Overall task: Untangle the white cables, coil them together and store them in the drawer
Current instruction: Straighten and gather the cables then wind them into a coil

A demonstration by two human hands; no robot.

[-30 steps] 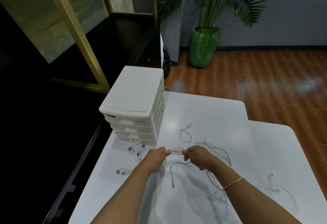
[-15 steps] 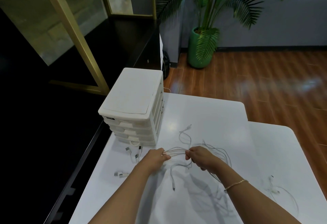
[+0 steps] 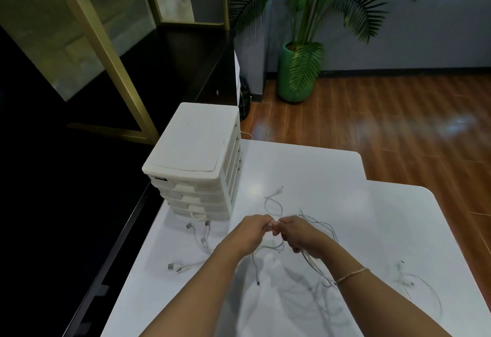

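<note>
A bundle of thin white cables (image 3: 316, 259) hangs above the white table (image 3: 305, 177). My left hand (image 3: 251, 233) and my right hand (image 3: 297, 235) both grip it, fingertips almost touching. Loose strands trail from the hands down to the table, one ending in a plug (image 3: 257, 282). A further loop (image 3: 272, 202) lies just beyond my hands. The white drawer unit (image 3: 196, 158) stands at the table's left edge; its drawers look closed, with a cable loop at the lowest one.
Several cable ends with metal plugs (image 3: 198, 235) lie in front of the drawer unit, and more plugs (image 3: 176, 267) sit nearer the front. Another white cable (image 3: 414, 283) lies apart at the right. A potted palm (image 3: 297, 70) stands on the wooden floor beyond.
My hands have come together: the stretch of cables held taut between them has closed up until the fingertips nearly meet.
</note>
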